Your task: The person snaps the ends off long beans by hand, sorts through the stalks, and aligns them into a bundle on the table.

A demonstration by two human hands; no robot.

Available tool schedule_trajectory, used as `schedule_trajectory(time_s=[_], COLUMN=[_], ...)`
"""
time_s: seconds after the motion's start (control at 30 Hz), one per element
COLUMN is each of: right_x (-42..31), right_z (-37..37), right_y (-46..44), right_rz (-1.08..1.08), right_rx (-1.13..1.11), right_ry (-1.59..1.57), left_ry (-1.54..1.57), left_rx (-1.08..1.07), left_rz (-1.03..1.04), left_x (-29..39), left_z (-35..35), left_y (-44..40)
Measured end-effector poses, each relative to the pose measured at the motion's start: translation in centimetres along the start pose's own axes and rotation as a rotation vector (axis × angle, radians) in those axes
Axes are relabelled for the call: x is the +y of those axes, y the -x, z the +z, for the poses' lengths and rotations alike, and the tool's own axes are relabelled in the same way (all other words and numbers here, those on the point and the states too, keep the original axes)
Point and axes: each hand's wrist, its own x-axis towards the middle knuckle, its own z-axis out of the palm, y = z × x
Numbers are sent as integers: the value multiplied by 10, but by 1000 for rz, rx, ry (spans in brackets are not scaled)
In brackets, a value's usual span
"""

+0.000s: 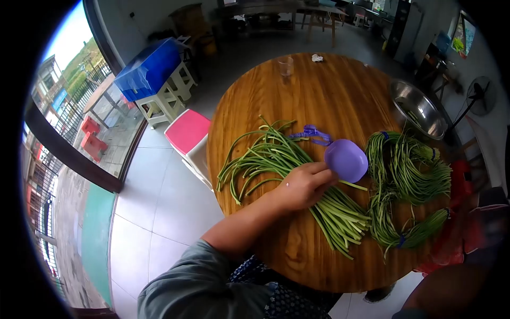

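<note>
My left hand [308,186] reaches in from the lower left, palm down over a loose pile of long green stems [340,220]. Its fingers are closed, and one pale green stem [353,185] sticks out at the fingertips towards the right. Just beyond them is a small purple dish [346,160], with a purple strap-like item [314,134] behind it. To the right are green bundles [417,175] of thin stems, tied with blue-purple bands and curled round. My right hand is not in view.
The round wooden table [255,85] bears a clear cup [286,66], a crumpled white scrap [317,57] and a metal bowl [418,109]. Left of it stand a pink-topped stool [187,130] and a blue box [149,69] on white stools. A dim brown shape, perhaps a limb, is at lower right.
</note>
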Motion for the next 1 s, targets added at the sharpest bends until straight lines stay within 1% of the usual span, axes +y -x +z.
schedule_trajectory(time_s=[0.13, 0.2, 0.23, 0.27, 0.3, 0.37, 0.4, 0.47, 0.5, 0.53, 0.57, 0.63, 0.67, 0.73, 0.77, 0.87, 0.93, 1.0], right_x=[-6, -10, -13, -13, -13, 2, 17, 57, 73, 88, 101, 126, 133, 142, 146, 145, 148, 151], right_z=[5, 2, -1, -9, -19, -33, -40, -47, -49, -59, -61, -65, -66, -64, -62, -55, -54, -53], right_y=[-7, -12, -14, -15, -10, 8, 23, 70, 92, 117, 135, 174, 189, 211, 215, 226, 227, 228], right_rz=[-31, -47, -55, -62, -66, -9, 79, 390, 573, 749, 847, 816, 805, 842, 784, 819, 794, 750], right_rx=[-24, -9, 5, 36, 91, 236, 309, 431, 417, 382, 271, 179, 158, 89, 48, 15, 6, 38], right_ry=[38, 64, 100, 151, 245, 505, 668, 1024, 1144, 1165, 1290, 1369, 1358, 1416, 1471, 1520, 1516, 1592], left_ry=[-25, -47, -51, -39, -114, -208, -253, -267, -270, -282, -283, -299, -311, -302, -307, -279, -274, -273], left_rx=[-22, -25, -17, 1, 13, 22, -18, -98, -118, -143, -131, -170, -168, -80, -86, -91, -89, -86], left_rz=[32, 28, 61, 98, 107, 138, 125, 87, 105, 122, 130, 103, 106, 126, 89, 58, 59, 64], left_x=[4, 5, 0, -1, -2, 1, 3, 1, 3, 3, 2, -1, -4, -13, -12, -11, -14, -14], left_z=[-6, -9, -10, -5, -5, -8, -11, -13, -15, -16, -14, -13, -10, -1, 1, 5, 9, 11], left_y=[-5, -1, -1, -1, 0, -5, -8, -13, -18, -23, -27, -29, -29, -23, -20, -15, -14, -14])
